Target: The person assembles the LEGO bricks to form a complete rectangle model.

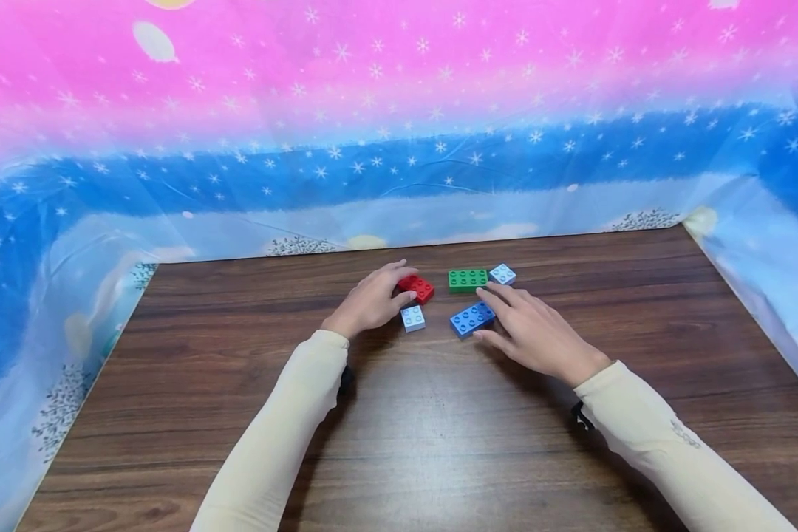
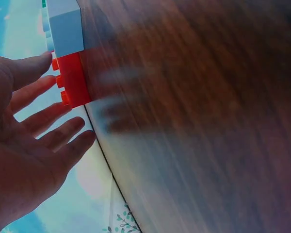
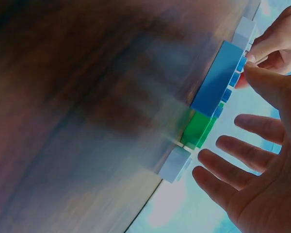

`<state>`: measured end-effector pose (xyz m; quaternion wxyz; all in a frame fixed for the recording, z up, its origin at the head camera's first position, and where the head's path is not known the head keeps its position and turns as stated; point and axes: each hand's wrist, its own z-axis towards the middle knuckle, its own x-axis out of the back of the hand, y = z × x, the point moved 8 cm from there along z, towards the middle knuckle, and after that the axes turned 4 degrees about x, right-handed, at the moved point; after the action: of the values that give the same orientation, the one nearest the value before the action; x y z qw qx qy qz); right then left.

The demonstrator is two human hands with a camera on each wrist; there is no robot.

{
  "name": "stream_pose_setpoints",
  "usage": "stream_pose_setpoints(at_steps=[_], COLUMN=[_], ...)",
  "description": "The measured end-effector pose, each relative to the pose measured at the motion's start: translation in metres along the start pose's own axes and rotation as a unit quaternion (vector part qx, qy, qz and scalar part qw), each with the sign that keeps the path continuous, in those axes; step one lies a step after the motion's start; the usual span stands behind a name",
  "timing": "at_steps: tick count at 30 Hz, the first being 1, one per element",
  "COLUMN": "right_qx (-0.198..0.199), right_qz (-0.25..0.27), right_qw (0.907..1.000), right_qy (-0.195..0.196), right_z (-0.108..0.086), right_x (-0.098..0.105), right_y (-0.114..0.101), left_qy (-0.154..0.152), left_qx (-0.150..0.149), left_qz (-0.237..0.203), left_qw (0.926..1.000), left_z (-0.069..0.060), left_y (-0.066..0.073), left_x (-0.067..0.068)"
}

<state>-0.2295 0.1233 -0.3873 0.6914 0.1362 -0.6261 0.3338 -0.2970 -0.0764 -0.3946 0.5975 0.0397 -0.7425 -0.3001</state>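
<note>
My left hand (image 1: 370, 301) reaches over the red toy brick (image 1: 423, 289), its fingers loosely spread at the brick's far left side and the thumb near its front. In the left wrist view those fingers are fairly straight beside the red brick (image 2: 75, 80); whether they touch it I cannot tell. A small pale blue brick (image 1: 413, 319) sits just in front of the red one. On the right, my right hand (image 1: 539, 336) hovers with spread fingers around the right end of a blue brick (image 1: 471, 321). Behind that lie a green brick (image 1: 468, 280) and a second pale blue brick (image 1: 502, 274).
All the bricks lie studs up on a dark wooden table (image 1: 399, 443). A pink and blue snowflake-patterned cloth (image 1: 406, 170) hangs along the table's back edge and both sides.
</note>
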Motion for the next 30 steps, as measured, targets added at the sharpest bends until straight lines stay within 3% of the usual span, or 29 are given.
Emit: stream_pose_setpoints(at_steps=[9,18,30], right_qx=[0.004,-0.01,-0.049], right_qz=[0.033,0.046,0.088], right_qw=[0.9993,0.9982,0.9938], right_qy=[-0.017,-0.037,-0.047], right_z=[0.012,0.02,0.011], right_x=[-0.003,-0.005,-0.005], right_y=[-0.001,0.0,0.013], left_qy=[-0.007,0.013,0.033], left_qx=[0.006,0.015,0.035], left_qz=[0.008,0.02,0.026], left_qw=[0.9999,0.9996,0.9985], left_z=[0.003,0.001,-0.016], left_y=[-0.002,-0.008,-0.025], left_x=[-0.004,0.003,0.014])
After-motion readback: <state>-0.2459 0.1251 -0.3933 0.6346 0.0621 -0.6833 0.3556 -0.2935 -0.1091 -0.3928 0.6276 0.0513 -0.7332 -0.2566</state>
